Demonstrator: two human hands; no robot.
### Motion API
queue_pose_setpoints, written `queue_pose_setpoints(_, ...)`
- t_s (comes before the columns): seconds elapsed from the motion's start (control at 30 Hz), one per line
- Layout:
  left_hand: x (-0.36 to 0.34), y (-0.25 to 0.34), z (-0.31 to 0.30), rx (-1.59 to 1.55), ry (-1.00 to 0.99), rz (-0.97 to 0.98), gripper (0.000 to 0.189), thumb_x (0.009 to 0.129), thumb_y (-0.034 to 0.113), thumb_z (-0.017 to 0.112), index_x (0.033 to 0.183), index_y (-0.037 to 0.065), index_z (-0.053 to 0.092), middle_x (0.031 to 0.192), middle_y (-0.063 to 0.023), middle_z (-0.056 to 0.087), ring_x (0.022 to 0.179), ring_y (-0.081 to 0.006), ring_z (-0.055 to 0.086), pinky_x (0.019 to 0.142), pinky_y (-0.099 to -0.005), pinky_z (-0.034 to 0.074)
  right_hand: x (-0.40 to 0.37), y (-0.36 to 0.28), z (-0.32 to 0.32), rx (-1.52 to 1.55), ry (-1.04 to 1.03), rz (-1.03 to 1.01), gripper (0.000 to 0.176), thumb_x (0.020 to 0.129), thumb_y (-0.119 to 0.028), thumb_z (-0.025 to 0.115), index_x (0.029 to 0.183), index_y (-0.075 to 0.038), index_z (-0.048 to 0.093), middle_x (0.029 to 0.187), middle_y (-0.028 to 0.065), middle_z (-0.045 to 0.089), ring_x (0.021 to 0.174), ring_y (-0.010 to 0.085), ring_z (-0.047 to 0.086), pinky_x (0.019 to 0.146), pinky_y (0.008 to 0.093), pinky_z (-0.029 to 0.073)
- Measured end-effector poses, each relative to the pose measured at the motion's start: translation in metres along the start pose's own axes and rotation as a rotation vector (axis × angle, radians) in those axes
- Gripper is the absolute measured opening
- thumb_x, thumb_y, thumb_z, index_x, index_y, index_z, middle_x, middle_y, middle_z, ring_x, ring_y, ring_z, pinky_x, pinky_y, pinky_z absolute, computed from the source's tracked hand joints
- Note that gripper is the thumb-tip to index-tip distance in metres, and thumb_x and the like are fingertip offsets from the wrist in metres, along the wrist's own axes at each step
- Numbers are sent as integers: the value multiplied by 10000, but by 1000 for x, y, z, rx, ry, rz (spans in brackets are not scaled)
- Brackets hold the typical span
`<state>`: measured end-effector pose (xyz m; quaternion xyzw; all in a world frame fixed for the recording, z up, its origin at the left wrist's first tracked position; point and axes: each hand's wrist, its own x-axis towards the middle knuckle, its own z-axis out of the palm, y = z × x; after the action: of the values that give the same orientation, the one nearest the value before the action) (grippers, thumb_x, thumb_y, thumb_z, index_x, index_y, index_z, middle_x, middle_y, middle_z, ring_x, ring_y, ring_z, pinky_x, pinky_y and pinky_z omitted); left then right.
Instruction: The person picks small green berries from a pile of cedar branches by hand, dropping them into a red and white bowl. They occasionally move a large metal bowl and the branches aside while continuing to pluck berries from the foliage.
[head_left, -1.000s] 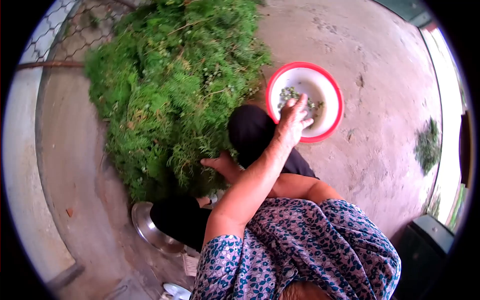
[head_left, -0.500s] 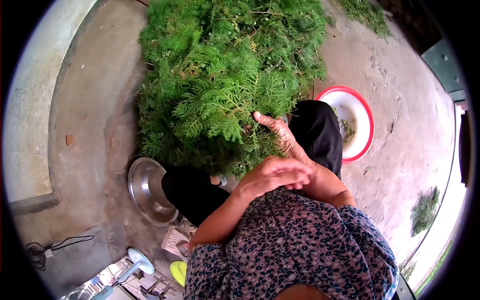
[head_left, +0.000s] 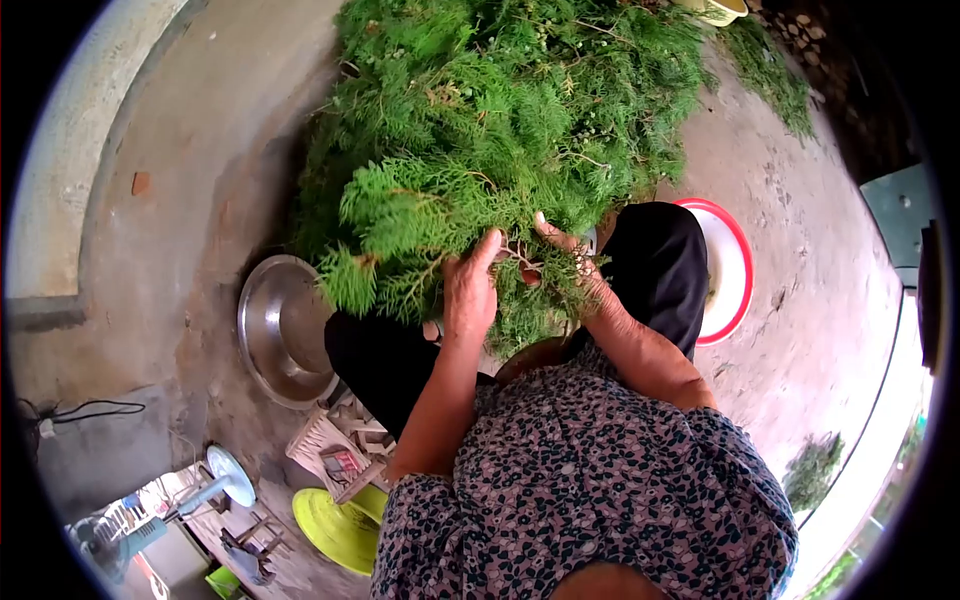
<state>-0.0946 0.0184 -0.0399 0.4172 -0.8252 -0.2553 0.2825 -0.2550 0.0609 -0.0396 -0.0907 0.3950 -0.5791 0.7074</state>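
Note:
A leafy green cypress branch (head_left: 415, 215) lies across my lap at the near edge of a large heap of similar cypress branches (head_left: 540, 100). My left hand (head_left: 468, 293) is closed around the branch, thumb up along its stem. Just to the right, my right hand (head_left: 572, 258) grips the bare twiggy end of the same branch, its thumb raised. Foliage hides most of the fingers on both hands. A few small sprigs hang over my right wrist.
A steel basin (head_left: 265, 330) stands left of my knee. Beyond my right knee is a white basin with a red rim (head_left: 745, 270). A yellow-green round object (head_left: 335, 530), a wooden stool (head_left: 335, 455) and a pale blue fan (head_left: 230, 477) are at lower left. Cables (head_left: 95, 410) lie farther left.
My left hand has moved from my right forearm up to the branch and taken hold of it. The branch's leafy end now reaches left, and the view has shifted.

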Motion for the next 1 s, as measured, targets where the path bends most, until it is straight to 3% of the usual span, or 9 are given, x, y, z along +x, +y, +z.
queue_pose_setpoints(0.1, 22, 21, -11, -1239, 275, -754, 333, 753, 66, 667, 1043, -27, 534, 1019, -115, 590, 933, -227, 552, 820, -347, 451, 0, -2, 9, 40, 88, 28, 552, 876, -450, 464, 1219, -17, 452, 1154, 116, 519, 1005, 158, 526, 841, 296, 437)
queue_pose_setpoints(0.3, 13, 9, -15, -1313, 132, -677, 235, 808, 105, 619, 989, -28, 549, 941, -124, 603, 787, -212, 612, 670, -354, 540, 11, 1, -8, -306, 75, 3, 884, 737, -592, 571, 1316, 22, 310, 1363, 175, 312, 1254, 237, 298, 1048, 346, 192)
queue_pose_setpoints(0.53, -2, -5, -16, -1062, 213, -724, 295, 811, 177, 631, 1015, -10, 528, 867, -72, 580, 720, -199, 595, 518, -287, 513, 1, -10, 11, -355, 135, -85, 972, 709, -563, 632, 1341, 31, 196, 1356, 158, 309, 1269, 250, 255, 1046, 349, 183)
queue_pose_setpoints(0.57, -3, -3, -16, -1046, 250, -841, 343, 802, 217, 643, 1034, -4, 520, 929, -81, 568, 785, -204, 585, 550, -306, 512, -6, -10, 25, -468, 421, -144, 769, 739, -495, 649, 1244, 20, 383, 1187, 133, 491, 1092, 210, 445, 937, 336, 333)
queue_pose_setpoints(0.67, -4, 20, -19, -1207, 262, -832, 578, 797, 363, 630, 1188, -8, 421, 1192, -122, 460, 1024, -207, 492, 746, -383, 470, -5, -16, 37, -594, 421, -260, 514, 780, -398, 651, 1068, 10, 528, 909, 64, 601, 785, 151, 518, 740, 302, 425)
queue_pose_setpoints(0.7, -5, 28, -21, -1299, 169, -764, 650, 799, 399, 613, 1243, -2, 360, 1246, -120, 409, 1077, -205, 445, 817, -398, 424, 6, -6, 34, -598, 267, -636, 348, 813, -323, 633, 913, 5, 576, 666, 29, 571, 593, 117, 427, 604, 273, 406)
queue_pose_setpoints(0.8, -9, 38, -20, -1297, -43, -548, 705, 812, 378, 599, 1343, 80, 243, 1294, -68, 371, 1130, -189, 401, 909, -392, 348, 16, 1, 32, -1119, 277, -969, 514, 714, -242, 702, 1097, 28, 492, 910, 189, 557, 767, 282, 564, 693, 355, 458)
queue_pose_setpoints(0.87, -7, 42, -15, -1409, -56, -484, 740, 765, 234, 673, 1337, 32, 250, 1304, -63, 359, 1141, -177, 395, 903, -341, 375, -6, -6, 55, -1439, 198, -724, 737, 638, 0, 633, 1298, -16, 304, 1151, 205, 474, 1048, 351, 479, 878, 390, 409)
queue_pose_setpoints(1.0, -9, 29, -18, -1588, 31, -846, 465, 753, 65, 668, 1172, 6, 475, 1133, -74, 533, 1023, -168, 502, 881, -308, 397, -16, -4, 62, -1340, -67, -723, 790, 668, 30, 570, 1362, -57, 201, 1228, 210, 423, 1139, 330, 424, 955, 393, 356)
